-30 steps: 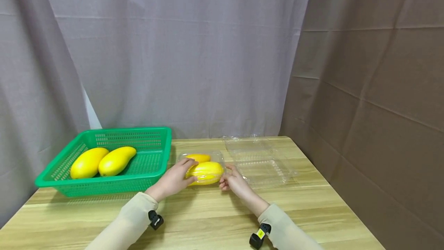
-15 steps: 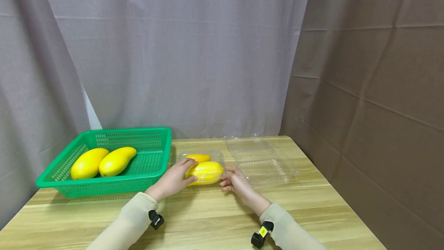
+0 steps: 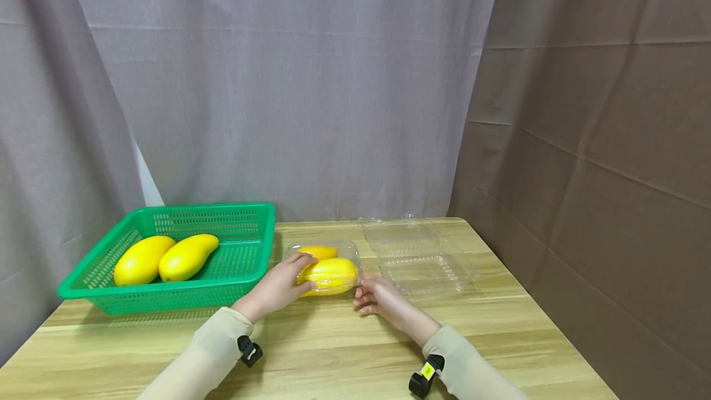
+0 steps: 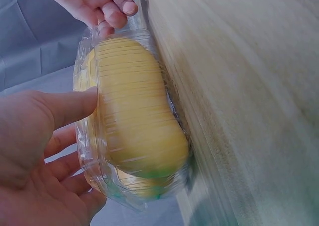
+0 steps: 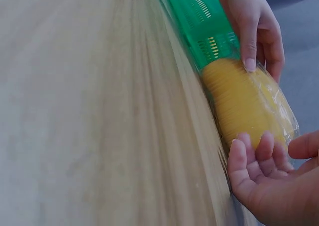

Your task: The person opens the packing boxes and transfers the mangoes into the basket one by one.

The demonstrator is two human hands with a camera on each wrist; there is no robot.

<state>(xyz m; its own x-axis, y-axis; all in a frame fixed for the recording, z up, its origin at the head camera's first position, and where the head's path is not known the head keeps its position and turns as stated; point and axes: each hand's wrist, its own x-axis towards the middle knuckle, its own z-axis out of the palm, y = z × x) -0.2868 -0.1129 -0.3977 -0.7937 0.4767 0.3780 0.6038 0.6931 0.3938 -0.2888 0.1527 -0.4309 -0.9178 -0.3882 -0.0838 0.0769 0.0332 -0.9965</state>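
A clear plastic clamshell box (image 3: 355,250) with two yellow mangoes (image 3: 333,273) inside lies on the table, its lid down. My left hand (image 3: 282,286) holds the box from its left end, with the thumb on the front rim and the fingers over the lid. At the right end, my right hand (image 3: 383,301) pinches the rim near the front corner; its other fingers curl loosely below. The left wrist view shows the ribbed side wall over the front mango (image 4: 134,106), and the right fingertips (image 4: 105,29) at the rim.
On the left stands a green plastic basket (image 3: 239,289) holding two more mangoes (image 3: 186,258). An unfolded clear clamshell box (image 3: 424,273) lies just right of my right hand. Grey curtains hang behind the wooden table (image 3: 333,350), with a brown one at the right.
My right hand has slid slightly toward me at the box's right end, its forearm shifting a little right. The left hand and the box stay where they were.
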